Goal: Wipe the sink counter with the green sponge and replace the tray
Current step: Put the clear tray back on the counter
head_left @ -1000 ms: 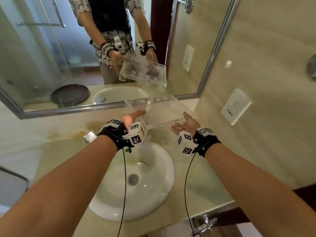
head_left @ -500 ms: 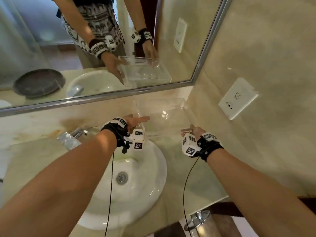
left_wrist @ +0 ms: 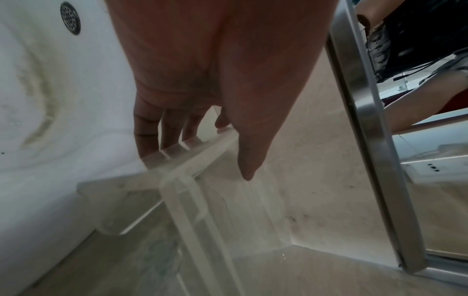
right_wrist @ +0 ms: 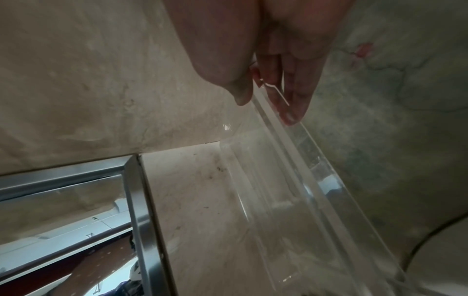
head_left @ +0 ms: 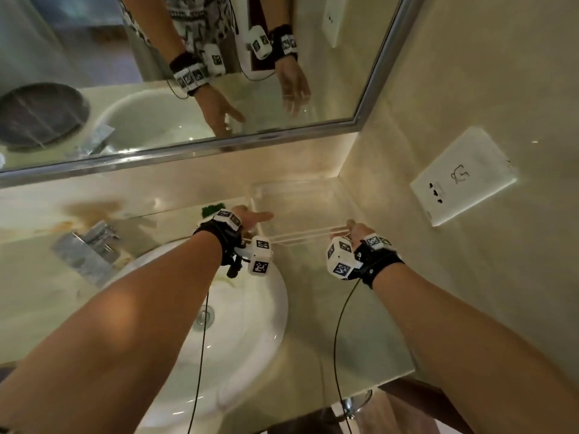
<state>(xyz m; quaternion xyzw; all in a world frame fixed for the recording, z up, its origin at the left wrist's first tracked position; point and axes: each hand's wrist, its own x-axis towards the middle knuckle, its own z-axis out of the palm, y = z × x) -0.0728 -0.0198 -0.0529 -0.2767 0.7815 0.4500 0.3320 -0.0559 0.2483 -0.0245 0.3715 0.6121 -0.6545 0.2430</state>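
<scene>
Both bare forearms reach forward over the tray (head_left: 300, 211), wrists banded. The left hand (head_left: 250, 219) pinches its near-left corner, thumb above; the right hand (head_left: 357, 230) pinches its near-right rim between thumb and fingers.

Rectangular clear plastic tray (head_left: 297, 211): transparent, glossy, smooth. Beige stone-look counter (head_left: 338, 324): polished, veined. Round white basin (head_left: 250, 333): glazed, shiny. Mirror frame (head_left: 372, 79): brushed metal. Angular tap (head_left: 84, 249): bright chrome. White wall socket plate (head_left: 460, 177): smooth plastic.
</scene>
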